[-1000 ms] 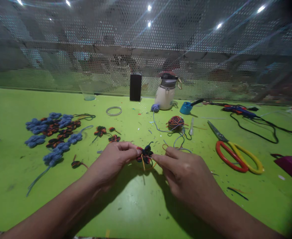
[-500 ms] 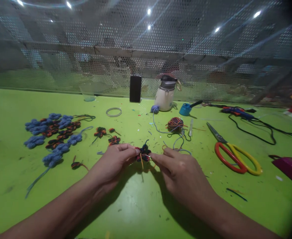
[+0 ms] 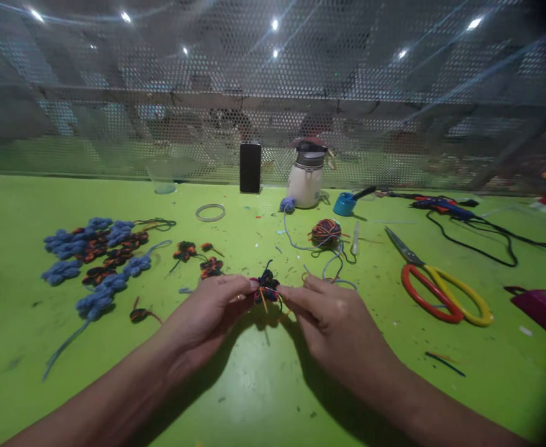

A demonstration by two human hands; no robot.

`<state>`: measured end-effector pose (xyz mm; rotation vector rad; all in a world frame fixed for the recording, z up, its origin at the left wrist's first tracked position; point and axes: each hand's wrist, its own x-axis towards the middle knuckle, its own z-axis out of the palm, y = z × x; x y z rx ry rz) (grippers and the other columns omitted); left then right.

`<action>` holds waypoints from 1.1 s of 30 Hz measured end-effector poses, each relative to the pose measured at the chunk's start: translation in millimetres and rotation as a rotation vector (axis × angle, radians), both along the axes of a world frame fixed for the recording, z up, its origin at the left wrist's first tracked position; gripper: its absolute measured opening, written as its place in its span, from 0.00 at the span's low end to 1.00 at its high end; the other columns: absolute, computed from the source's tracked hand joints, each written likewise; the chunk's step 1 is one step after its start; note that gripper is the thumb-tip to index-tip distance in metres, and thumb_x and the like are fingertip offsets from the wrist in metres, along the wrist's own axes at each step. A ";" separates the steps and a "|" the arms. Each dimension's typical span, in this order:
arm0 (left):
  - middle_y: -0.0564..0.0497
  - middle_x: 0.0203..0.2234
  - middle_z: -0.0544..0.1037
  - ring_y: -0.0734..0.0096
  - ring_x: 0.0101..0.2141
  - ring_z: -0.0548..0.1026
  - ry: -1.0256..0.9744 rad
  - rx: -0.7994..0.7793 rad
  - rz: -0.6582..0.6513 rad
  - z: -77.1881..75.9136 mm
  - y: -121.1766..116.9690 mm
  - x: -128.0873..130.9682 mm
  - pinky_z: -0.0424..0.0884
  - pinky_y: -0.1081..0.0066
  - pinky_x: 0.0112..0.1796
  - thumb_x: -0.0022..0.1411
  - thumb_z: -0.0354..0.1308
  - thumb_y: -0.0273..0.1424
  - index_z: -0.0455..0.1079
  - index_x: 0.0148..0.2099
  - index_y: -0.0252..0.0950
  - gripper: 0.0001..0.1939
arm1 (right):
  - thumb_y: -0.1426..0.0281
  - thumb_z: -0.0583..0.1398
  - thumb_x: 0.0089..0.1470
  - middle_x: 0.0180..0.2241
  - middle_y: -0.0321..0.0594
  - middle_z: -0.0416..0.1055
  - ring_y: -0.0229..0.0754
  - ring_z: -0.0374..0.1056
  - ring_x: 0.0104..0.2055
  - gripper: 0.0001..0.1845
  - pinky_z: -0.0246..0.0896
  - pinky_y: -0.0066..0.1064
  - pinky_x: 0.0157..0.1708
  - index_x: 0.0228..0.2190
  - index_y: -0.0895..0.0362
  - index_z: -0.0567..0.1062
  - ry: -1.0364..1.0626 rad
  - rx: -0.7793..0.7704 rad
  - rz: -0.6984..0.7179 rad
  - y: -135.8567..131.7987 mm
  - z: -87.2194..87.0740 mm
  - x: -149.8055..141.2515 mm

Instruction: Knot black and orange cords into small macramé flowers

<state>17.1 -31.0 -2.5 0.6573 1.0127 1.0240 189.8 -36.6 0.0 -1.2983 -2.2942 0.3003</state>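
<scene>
Above table (image 3: 249, 385), left hand (image 3: 218, 305) pinching yarn flower (image 3: 268, 280), tail (image 3: 267, 266) pointing away; right hand (image 3: 329, 313) gripping crosswise tool (image 3: 270, 289)

Dark phone (image 3: 250, 168) upright before a perforated screen (image 3: 161, 56), clear cup (image 3: 164, 186) to its left, pale ring (image 3: 210, 219) on green tabletop (image 3: 249, 397), white jug (image 3: 304, 184) with dark lid (image 3: 311, 148), blue pot (image 3: 344, 204) with black handle (image 3: 365, 192), blue-and-red corded tool (image 3: 450, 210), magenta object (image 3: 540, 309) at right.

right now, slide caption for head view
Left hand and right hand meet at a dark multicoloured yarn flower over a green tabletop.
</scene>
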 end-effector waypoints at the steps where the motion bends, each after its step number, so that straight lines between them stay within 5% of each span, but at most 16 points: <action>1: 0.47 0.26 0.76 0.71 0.30 0.73 0.009 -0.001 -0.002 0.6 -0.1 -0.1 0.68 0.70 0.40 0.50 0.59 0.26 0.72 0.25 0.32 0.04 | 0.78 0.53 0.53 0.24 0.38 0.65 0.37 0.60 0.27 0.14 0.51 0.28 0.27 0.35 0.55 0.76 0.015 0.001 0.003 0.4 -0.9 0.1; 33: 0.49 0.25 0.75 0.77 0.29 0.70 -0.032 0.000 -0.007 7.2 -1.3 -1.1 0.65 0.77 0.35 0.51 0.58 0.21 0.73 0.26 0.30 0.04 | 0.78 0.53 0.50 0.22 0.37 0.63 0.37 0.58 0.24 0.14 0.46 0.29 0.24 0.33 0.54 0.75 -0.070 0.107 0.085 -1.2 15.5 15.8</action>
